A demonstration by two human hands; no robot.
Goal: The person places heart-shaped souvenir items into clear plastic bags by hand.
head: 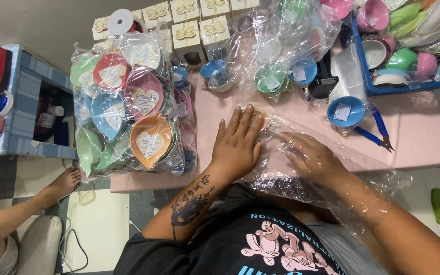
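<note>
clear plastic bag [301, 168], frame centre, sleeves the right hand [309, 157], fingers loosely spread inside; left hand [236, 145] flat on top, fingers together, covering an orange dish [258, 118]. left: bagged heart dishes [128, 102]. upper right: blue crate [408, 46] of bowls; pliers [375, 132] nearby.

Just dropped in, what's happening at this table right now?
A person sits at a low pink table, working with a large clear plastic bag. The left hand lies flat on the bag, pressing over an orange dish at its fingertips. The right hand is reached inside the bag. A wrapped stack of heart-shaped dishes stands to the left, small gift boxes sit behind, and blue-handled pliers lie to the right.
</note>
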